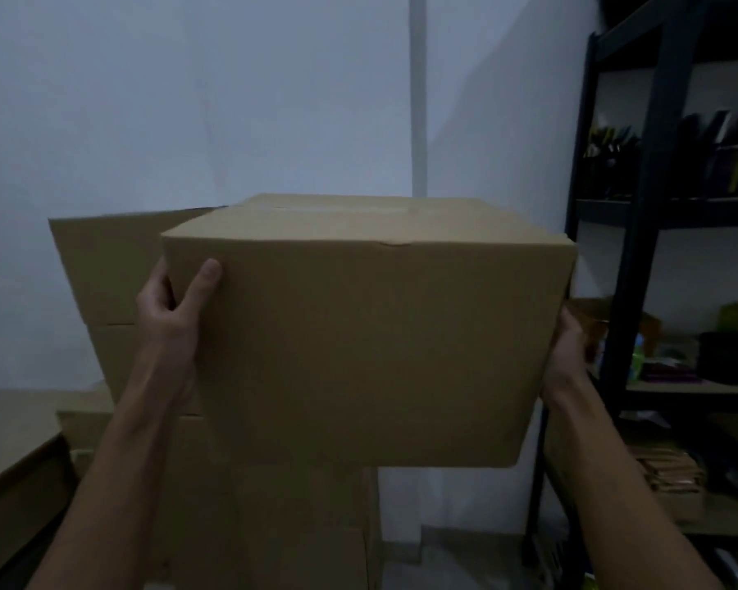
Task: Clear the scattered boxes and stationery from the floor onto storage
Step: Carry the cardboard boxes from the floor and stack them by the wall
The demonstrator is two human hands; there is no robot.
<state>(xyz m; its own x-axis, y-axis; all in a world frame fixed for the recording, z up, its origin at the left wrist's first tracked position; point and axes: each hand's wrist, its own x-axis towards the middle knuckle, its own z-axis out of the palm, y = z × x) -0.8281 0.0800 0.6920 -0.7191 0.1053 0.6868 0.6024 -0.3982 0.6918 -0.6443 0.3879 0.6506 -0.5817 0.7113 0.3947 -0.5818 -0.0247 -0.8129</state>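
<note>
Dim storeroom corner, pale wall and dark shelving

A plain pale wall (pixel 188 100) fills the background, with a light vertical strip (pixel 418 91) running down it. At the right stands a black metal shelving rack (pixel 652 198), its shelves crowded with dark, blurred items. A band of grey floor (pixel 452 564) shows at the wall's foot.
</note>
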